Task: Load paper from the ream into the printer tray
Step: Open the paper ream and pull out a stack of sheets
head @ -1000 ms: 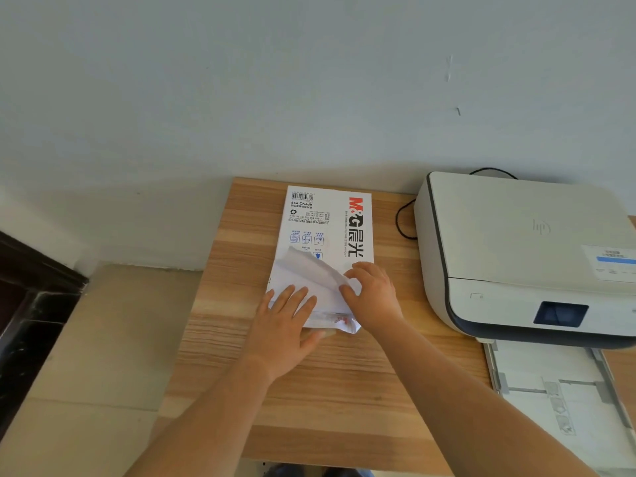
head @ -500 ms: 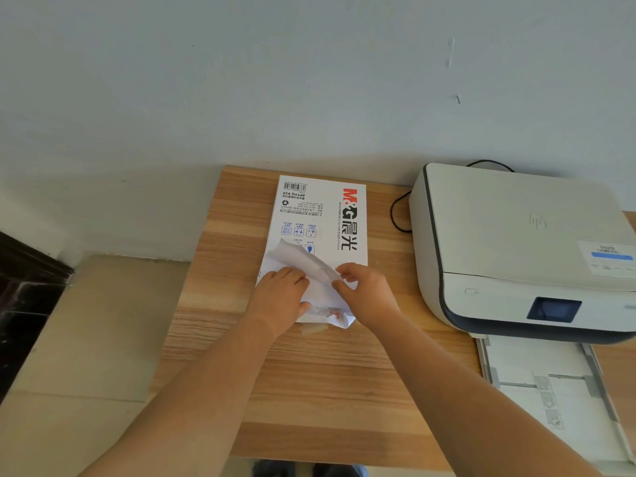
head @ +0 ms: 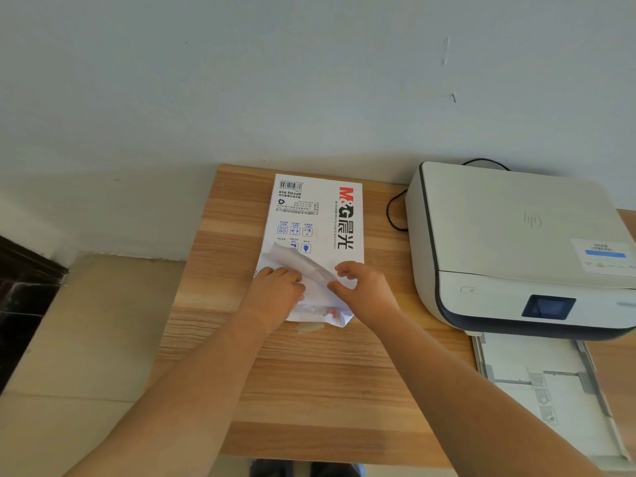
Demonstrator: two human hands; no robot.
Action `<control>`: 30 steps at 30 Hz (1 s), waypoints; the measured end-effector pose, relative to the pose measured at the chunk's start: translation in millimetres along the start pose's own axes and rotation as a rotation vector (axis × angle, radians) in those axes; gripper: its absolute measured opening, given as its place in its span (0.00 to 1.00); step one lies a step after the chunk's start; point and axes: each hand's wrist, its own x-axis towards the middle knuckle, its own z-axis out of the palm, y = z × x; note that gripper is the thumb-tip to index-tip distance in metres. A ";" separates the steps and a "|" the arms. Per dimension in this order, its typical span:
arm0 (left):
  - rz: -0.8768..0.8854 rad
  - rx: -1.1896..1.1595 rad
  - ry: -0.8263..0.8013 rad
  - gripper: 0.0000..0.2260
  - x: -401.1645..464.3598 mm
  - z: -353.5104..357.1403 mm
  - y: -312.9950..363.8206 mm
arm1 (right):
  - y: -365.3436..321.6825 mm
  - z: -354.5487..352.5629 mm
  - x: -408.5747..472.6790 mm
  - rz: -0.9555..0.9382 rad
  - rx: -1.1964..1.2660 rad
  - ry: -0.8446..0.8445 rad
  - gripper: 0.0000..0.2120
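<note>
A white wrapped ream with red and black print lies lengthwise on the wooden table. Its near end is torn open, and a crumpled wrapper flap is folded back. My left hand is curled on the ream's near left corner, gripping the wrapper there. My right hand pinches the flap's right edge between thumb and fingers. To the right stands a white printer, with its empty paper tray pulled out toward me.
A black cable loops on the table between the ream and the printer. The table backs onto a pale wall. A scrap of tape lies just in front of the ream. Beige floor and a dark cabinet are at left.
My left hand went from lying flat on the ream's end to curled fingers gripping the wrapper. The flap has been pulled further back. My right hand stays pinched on it.
</note>
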 end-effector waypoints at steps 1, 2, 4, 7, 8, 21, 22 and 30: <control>0.014 0.016 -0.013 0.10 -0.4 -1.5 0.6 | 0.2 0.2 -0.3 0.000 -0.001 -0.001 0.16; 0.023 0.033 -0.029 0.13 -0.4 -2.7 1.3 | 0.3 0.3 -0.6 -0.003 -0.002 -0.001 0.17; 0.026 0.067 -0.042 0.16 -0.7 -5.3 3.2 | 0.7 0.5 -0.7 -0.012 -0.007 0.003 0.17; 0.037 0.081 -0.023 0.16 -2.0 -6.4 7.0 | 0.4 0.3 -1.4 -0.026 -0.014 0.015 0.17; 0.038 0.081 -0.009 0.15 -3.0 -6.7 9.2 | 0.5 0.2 -2.0 -0.029 -0.018 0.019 0.17; 0.022 -0.035 0.237 0.14 -37.7 14.1 22.2 | 22.2 12.7 -34.0 -0.341 -0.248 0.065 0.21; 0.020 -0.048 0.260 0.15 -40.7 16.0 22.4 | 25.8 14.4 -38.0 -0.355 -0.246 0.086 0.22; -0.021 -0.067 0.310 0.15 -60.8 18.5 32.4 | 45.3 22.8 -66.1 0.080 -0.043 0.170 0.18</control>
